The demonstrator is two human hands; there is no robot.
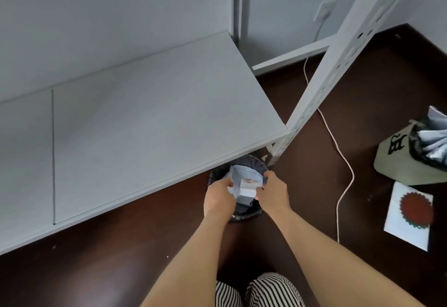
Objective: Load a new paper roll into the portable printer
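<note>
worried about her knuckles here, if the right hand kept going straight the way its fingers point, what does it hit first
Likely the white paper wrapping that the right hand already grips above the bin. Past that, the shelf edge overhangs, though depth is hard to judge.

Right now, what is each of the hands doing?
Left hand: closed on the white paper packaging over the bin.
Right hand: closed on the same packaging, opposite side.

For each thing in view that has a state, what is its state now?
Left hand: gripping the packet.
Right hand: gripping the packet.
Packet: torn open, held over the bin.
Bin: lined, on the floor, partly under the shelf.
Shelf: bare.
Second bin: stuffed with paper.
</note>
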